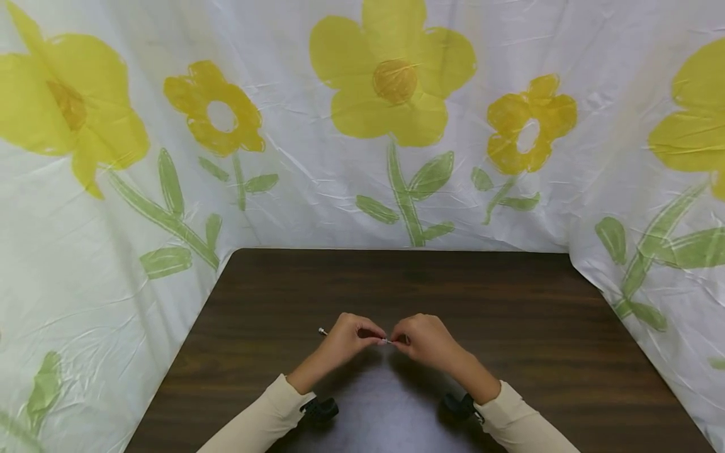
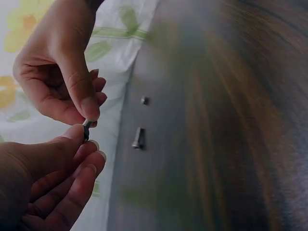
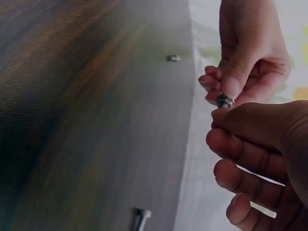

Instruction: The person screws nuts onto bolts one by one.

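Observation:
My left hand [image 1: 343, 338] and right hand [image 1: 428, 340] meet above the middle of the table, fingertips almost touching. Between them is a small metal bolt [image 2: 86, 123] with a threaded shank. The left thumb and fingers pinch one end, and the right thumb and forefinger pinch the other. A hex nut [image 3: 224, 101] shows at the left fingertips in the right wrist view; fingers cover much of both parts. Another bolt [image 2: 138, 138] lies on the table, its end [image 1: 322, 331] peeking out beyond the left hand in the head view.
A small metal piece like a nut [image 2: 145, 100] lies on the dark wood table [image 1: 408, 283] near the loose bolt. A white cloth with yellow flowers [image 1: 294, 189] hangs behind and along the sides. Dark wrist devices [image 1: 321, 409] sit at both cuffs.

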`<move>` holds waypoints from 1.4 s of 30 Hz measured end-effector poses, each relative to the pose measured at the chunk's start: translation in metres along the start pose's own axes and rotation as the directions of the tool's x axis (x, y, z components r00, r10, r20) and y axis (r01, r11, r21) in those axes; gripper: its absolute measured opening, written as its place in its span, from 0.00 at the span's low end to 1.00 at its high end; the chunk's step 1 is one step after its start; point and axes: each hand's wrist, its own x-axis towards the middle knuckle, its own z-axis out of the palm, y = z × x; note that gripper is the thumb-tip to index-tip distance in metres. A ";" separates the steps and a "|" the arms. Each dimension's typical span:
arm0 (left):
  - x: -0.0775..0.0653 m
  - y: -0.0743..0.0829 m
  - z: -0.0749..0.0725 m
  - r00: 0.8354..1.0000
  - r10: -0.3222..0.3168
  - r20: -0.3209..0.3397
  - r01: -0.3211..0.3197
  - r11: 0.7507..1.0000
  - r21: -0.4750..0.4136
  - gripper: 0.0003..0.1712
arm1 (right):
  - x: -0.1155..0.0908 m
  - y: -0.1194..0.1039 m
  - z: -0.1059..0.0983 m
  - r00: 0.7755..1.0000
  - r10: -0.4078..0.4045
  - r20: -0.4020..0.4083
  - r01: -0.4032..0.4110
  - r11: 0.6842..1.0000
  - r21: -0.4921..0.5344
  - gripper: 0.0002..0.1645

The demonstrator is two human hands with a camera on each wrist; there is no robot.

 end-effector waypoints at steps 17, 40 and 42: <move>-0.004 -0.022 0.011 0.988 -0.136 0.068 0.125 0.982 0.139 0.03 | 0.004 0.006 0.026 0.989 0.068 0.131 -0.069 0.998 0.002 0.07; -0.003 -0.025 0.021 0.983 -0.154 0.105 0.141 0.983 0.119 0.04 | -0.005 0.006 0.036 0.990 0.081 0.113 -0.079 0.997 -0.026 0.05; -0.002 -0.024 0.020 0.983 -0.153 0.100 0.140 0.982 0.130 0.02 | -0.007 0.006 0.032 0.988 0.098 0.118 -0.097 0.995 -0.010 0.05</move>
